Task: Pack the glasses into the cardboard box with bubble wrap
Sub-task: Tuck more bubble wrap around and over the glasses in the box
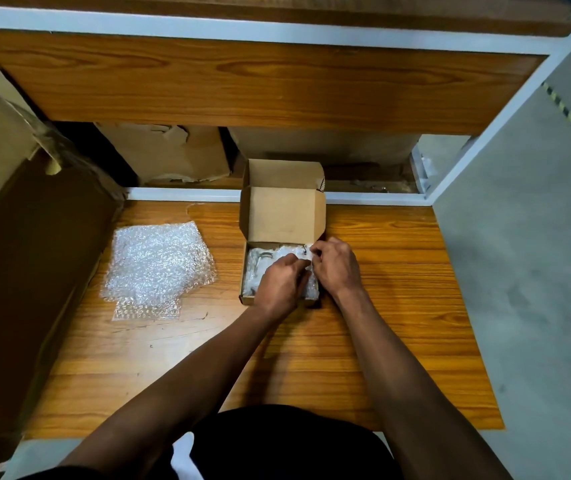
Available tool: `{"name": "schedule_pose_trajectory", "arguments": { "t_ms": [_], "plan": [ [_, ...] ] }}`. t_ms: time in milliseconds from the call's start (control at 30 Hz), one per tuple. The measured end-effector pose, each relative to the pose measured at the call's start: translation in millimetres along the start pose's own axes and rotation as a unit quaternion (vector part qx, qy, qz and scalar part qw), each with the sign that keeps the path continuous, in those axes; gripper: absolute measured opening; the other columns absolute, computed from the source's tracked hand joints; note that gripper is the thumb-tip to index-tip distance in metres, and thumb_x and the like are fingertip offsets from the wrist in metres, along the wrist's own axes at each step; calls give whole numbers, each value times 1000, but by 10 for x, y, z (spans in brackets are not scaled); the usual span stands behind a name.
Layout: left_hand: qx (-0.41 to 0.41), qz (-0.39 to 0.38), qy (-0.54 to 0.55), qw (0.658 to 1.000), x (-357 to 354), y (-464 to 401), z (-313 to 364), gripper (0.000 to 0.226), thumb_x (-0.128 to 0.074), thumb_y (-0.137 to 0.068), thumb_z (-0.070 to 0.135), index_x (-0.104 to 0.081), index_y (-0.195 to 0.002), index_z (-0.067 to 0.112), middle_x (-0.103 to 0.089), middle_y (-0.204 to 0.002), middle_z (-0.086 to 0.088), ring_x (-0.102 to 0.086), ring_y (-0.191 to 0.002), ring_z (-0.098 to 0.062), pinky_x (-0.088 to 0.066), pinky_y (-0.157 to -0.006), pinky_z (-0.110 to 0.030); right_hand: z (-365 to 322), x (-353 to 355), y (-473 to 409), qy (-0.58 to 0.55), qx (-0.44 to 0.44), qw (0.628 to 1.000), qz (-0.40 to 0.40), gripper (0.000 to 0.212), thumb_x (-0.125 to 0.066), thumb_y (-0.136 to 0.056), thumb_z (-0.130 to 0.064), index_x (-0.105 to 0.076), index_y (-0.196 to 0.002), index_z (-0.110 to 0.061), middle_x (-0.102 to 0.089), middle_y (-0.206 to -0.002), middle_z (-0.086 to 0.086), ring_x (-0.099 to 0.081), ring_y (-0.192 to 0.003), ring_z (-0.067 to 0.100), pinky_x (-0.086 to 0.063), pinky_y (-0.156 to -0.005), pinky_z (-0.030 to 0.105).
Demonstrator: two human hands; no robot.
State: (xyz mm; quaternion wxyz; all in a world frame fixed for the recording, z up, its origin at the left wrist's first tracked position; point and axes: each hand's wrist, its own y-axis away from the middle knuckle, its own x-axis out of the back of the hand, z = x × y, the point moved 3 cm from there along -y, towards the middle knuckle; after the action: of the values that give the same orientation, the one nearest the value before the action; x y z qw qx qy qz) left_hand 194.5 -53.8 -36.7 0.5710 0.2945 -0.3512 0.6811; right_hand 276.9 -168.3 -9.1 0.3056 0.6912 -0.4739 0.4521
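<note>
A small cardboard box point(282, 216) stands open on the wooden table, its lid tipped back. Inside lies bubble wrap point(255, 268) with parts of the glasses point(264, 255) showing through at the left. My left hand point(282, 284) reaches into the box over the wrap, fingers curled on it. At the box's right inner corner, my right hand point(336, 263) pinches the bubble wrap. Most of the glasses are hidden under the wrap and my hands.
Loose bubble wrap sheets point(157, 265) lie on the table point(398, 306) to the left of the box. A large cardboard box point(27, 237) stands along the left edge. A wooden shelf point(260, 84) overhangs behind, with torn cardboard point(173, 154) beneath it.
</note>
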Motion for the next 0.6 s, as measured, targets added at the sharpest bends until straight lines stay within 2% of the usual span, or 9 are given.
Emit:
{"name": "schedule_pose_trajectory", "arguments": {
  "t_ms": [67, 167, 333, 433, 533, 600],
  "plan": [
    [-10, -15, -25, 1000, 1, 22, 6, 21, -66, -98, 14, -72, -119, 15, -60, -96, -4, -57, -82, -23, -50, -66, -38, -8, -1, -14, 22, 2, 1000, -5, 24, -67, -100, -17, -76, -123, -16, -68, -116, 8, -64, -104, 24, -47, -75, 26],
    [-24, -47, -71, 996, 10, 40, 46, 42, -74, -83, 5, -70, -125, 13, -60, -102, -6, -57, -89, -25, -43, -65, -32, -35, -8, -36, 48, 2, 999, -18, 23, -65, -101, -16, -77, -120, -18, -67, -115, 5, -64, -103, 22, -48, -74, 27],
    [-27, -56, -99, 993, -28, 77, 52, 33, -69, -91, 15, -69, -124, 14, -57, -103, -6, -55, -84, -23, -32, -63, -27, -70, -31, -71, 63, -15, 997, -46, 19, -65, -99, -15, -76, -115, -18, -65, -114, 4, -64, -100, 24, -48, -70, 31],
    [-51, -51, -107, 992, -70, 105, 28, 36, -66, -96, 25, -65, -129, 11, -58, -103, -9, -55, -85, -25, -34, -68, -28, -84, -5, -27, 41, -13, 999, -26, 15, -65, -99, -14, -70, -112, -20, -63, -109, 4, -63, -96, 22, -49, -67, 31],
    [-68, -43, -89, 993, -79, 118, -9, 38, -48, -103, 33, -62, -129, 8, -58, -101, -12, -57, -86, -29, -44, -70, -36, -59, -1, 31, 25, -10, 999, -22, 21, -61, -103, -18, -72, -121, -20, -64, -112, 5, -62, -94, 21, -45, -67, 28],
    [-75, -43, -73, 994, -72, 136, -31, 41, -45, -103, 33, -60, -131, 9, -60, -105, -12, -58, -92, -30, -51, -76, -41, -31, 6, 54, 18, -14, 999, -30, 24, -59, -105, -22, -72, -125, -21, -64, -116, 4, -62, -95, 21, -46, -67, 29]
  ]
}}
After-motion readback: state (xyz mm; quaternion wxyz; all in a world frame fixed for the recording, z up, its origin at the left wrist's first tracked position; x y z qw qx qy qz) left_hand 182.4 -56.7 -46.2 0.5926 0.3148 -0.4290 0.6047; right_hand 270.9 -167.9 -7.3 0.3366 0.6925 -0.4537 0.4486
